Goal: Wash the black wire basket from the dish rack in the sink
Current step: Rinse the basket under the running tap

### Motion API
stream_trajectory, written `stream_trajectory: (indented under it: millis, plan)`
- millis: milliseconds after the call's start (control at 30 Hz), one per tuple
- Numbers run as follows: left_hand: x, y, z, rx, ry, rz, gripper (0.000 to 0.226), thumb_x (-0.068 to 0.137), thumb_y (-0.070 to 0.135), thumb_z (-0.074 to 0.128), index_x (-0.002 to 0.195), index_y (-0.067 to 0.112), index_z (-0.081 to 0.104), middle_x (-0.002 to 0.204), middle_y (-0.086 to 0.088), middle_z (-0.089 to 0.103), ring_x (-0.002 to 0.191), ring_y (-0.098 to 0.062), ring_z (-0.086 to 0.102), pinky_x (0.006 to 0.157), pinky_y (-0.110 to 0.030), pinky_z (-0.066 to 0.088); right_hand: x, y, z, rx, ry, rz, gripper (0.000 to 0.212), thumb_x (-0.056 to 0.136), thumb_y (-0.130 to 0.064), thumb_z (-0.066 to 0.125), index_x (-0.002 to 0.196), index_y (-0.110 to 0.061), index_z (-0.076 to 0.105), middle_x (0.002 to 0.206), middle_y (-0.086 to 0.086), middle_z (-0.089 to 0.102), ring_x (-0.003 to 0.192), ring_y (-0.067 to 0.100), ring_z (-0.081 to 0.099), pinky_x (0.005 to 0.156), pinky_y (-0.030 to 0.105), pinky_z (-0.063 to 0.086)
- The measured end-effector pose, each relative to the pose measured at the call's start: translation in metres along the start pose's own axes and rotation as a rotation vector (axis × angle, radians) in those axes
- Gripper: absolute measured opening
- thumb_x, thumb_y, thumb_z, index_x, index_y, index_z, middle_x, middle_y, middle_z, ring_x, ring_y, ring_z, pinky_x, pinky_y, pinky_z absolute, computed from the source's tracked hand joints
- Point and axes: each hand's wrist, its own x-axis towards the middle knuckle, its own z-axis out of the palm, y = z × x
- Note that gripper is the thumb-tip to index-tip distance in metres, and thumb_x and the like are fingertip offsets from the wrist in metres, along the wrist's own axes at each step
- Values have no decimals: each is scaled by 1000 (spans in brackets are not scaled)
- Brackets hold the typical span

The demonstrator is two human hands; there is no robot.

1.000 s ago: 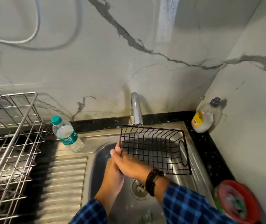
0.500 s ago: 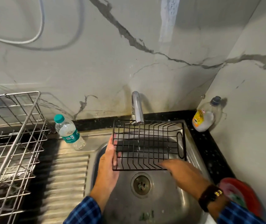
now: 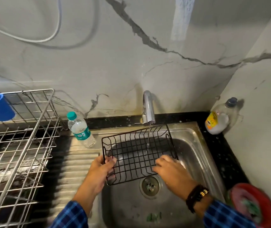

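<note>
Basket [image 3: 137,159] lies crosswise, long axis left to right.

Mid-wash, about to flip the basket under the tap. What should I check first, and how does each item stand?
1. Left hand grips the black wire basket at its left edge: ok.
2. Right hand hold at the basket's near right corner: cannot tell, blurred.
3. Tap running, stream passing through the basket: ok.
4. Basket held over the sink: ok.
5. Drain uncovered: ok.
6. Water bottle beside the sink, apart from the basket: ok.
</note>
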Motion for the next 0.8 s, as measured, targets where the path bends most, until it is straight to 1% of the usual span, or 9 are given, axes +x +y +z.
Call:
stream_trajectory:
  millis: [100, 200, 300, 433, 500, 567, 667, 733, 800]
  plan:
    - [0, -8, -8, 53, 11, -39, 34, 94, -4, 62, 72, 21, 51, 98, -4, 62, 85, -25, 56, 65, -35, 44, 11, -1, 0, 66, -231, -6, 64, 93, -47, 59, 150, -26, 37, 155, 1, 39, 148, 23, 25, 122, 57, 11]
    - [1, -12, -11, 43, 14, -56, 45, 90, -17, 50, 68, 21, 44, 103, -4, 62, 66, -18, 48, 54, -28, 39, 18, -1, -2, 99, -273, 61, 92, 81, -84, 40, 150, -24, 39, 155, 5, 37, 140, 25, 37, 116, 47, 31]
    - [2, -9, -12, 63, 60, -92, 43, 89, -16, 45, 71, 23, 42, 103, -2, 63, 69, -22, 56, 55, -30, 45, 26, -2, -7, 216, -268, 119, 100, 76, -94, 18, 136, -23, 56, 143, 6, 50, 123, 24, 53, 100, 43, 46]
    - [6, 0, -16, 81, 45, -249, 26, 92, -5, 54, 93, 21, 51, 106, -6, 69, 81, -35, 71, 68, -47, 55, 32, 1, -20, 159, -100, 104, 78, 91, -79, 14, 94, -21, 66, 87, -5, 62, 80, 13, 61, 72, 28, 50]
    - [8, 3, -20, 149, 39, -310, 24, 93, -2, 53, 103, 20, 55, 110, -9, 69, 89, -40, 72, 75, -54, 54, 33, 8, -25, 33, 188, 107, 61, 98, -67, 21, 94, -25, 65, 94, -5, 61, 91, 12, 58, 77, 29, 48]
    - [9, 4, -21, 207, 26, -309, 24, 93, -1, 50, 97, 20, 59, 109, -7, 68, 89, -40, 71, 73, -52, 56, 41, 23, -23, 57, 451, 242, 42, 100, -55, 38, 120, -25, 61, 126, 0, 58, 115, 17, 55, 91, 35, 52]
    - [12, 1, -19, 250, 15, -267, 32, 93, -2, 50, 80, 23, 66, 102, -4, 68, 80, -33, 69, 73, -49, 59, 53, 54, -15, 717, 336, 598, 44, 102, -41, 45, 142, -23, 44, 140, 9, 51, 122, 27, 57, 98, 44, 53]
    - [12, -1, -17, 240, 24, -230, 35, 94, -3, 49, 77, 23, 67, 97, -4, 67, 77, -31, 66, 75, -45, 60, 56, 59, -8, 1177, 127, 605, 28, 105, -40, 41, 130, -31, 52, 130, 4, 60, 111, 23, 62, 95, 48, 55]
    - [9, -1, -16, 256, 54, -176, 35, 95, -2, 44, 79, 21, 65, 92, -4, 63, 78, -31, 63, 57, -31, 52, 54, 57, -2, 1456, 70, 545, 27, 107, -28, 40, 131, -31, 53, 136, -2, 58, 118, 20, 56, 99, 50, 51]
